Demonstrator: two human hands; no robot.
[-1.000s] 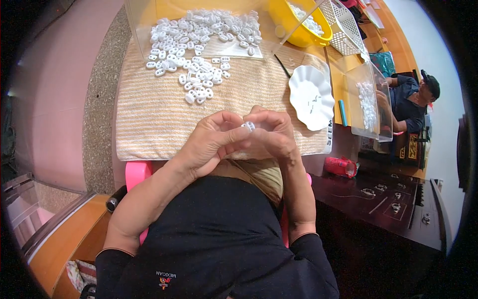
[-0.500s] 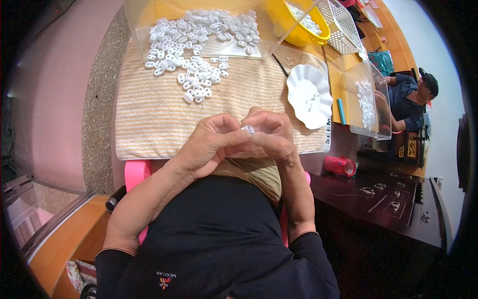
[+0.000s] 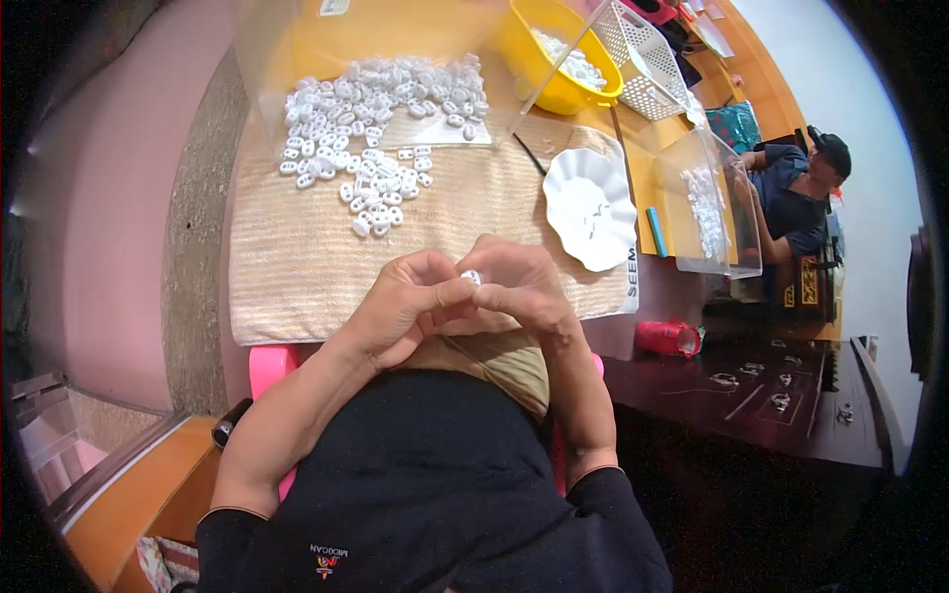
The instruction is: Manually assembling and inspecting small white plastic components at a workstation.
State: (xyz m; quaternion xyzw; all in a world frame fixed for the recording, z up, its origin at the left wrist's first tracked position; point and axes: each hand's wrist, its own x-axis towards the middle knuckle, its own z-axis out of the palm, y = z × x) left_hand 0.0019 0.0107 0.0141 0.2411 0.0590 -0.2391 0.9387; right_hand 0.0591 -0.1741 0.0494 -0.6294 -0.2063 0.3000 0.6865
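Observation:
A small white plastic piece with two holes, which looks like a cord lock, sits between the fingertips of both hands, just over the towel's near edge. My left hand pinches it from the left with the thumb and bent fingers. From the other side, the thumb and forefinger of my right hand close on it. Fingers partly cover the piece. Beyond the hands, a heap of like white pieces spills onto the striped towel from a clear plastic box with many more inside.
Right of the hands lies a white wavy-rimmed plate holding small dark bits. Behind it stand a yellow basin and a white perforated basket. Another person works at a second clear box. A teal stick lies nearby.
The view has shifted, so the table's things appear lower and further left. Both hands stay together at the same piece, with only slight finger movement.

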